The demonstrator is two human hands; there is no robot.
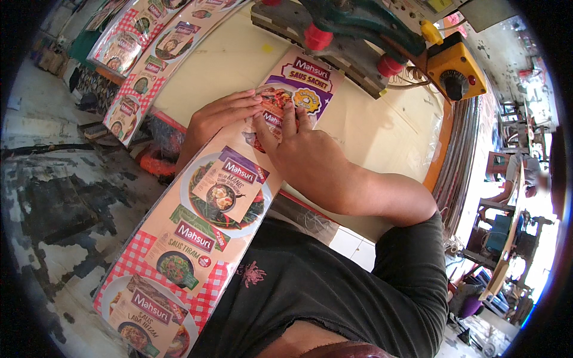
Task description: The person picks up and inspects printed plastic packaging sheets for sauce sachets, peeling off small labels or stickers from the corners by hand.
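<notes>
A long glossy printed strip (138, 238) with food pictures and a red checked pattern lies slantwise from the table across my front. Its far end rests on the cream tabletop, close to the press. My left hand (219, 118) lies at the strip's left edge, fingers stretched out together and fingertips on the print. Its wrist and forearm are hidden behind the strip. On the strip's upper part, my right hand (307, 146) presses down with its fingers spread flat. Neither hand grips anything.
Beyond the strip stands a green metal press (364, 24) with red knobs and a long dark bar. A yellow control box (456, 68) with a black dial is at its right. More printed strips (134, 89) hang over the table's left side. Stacked sheets (462, 161) line the right edge.
</notes>
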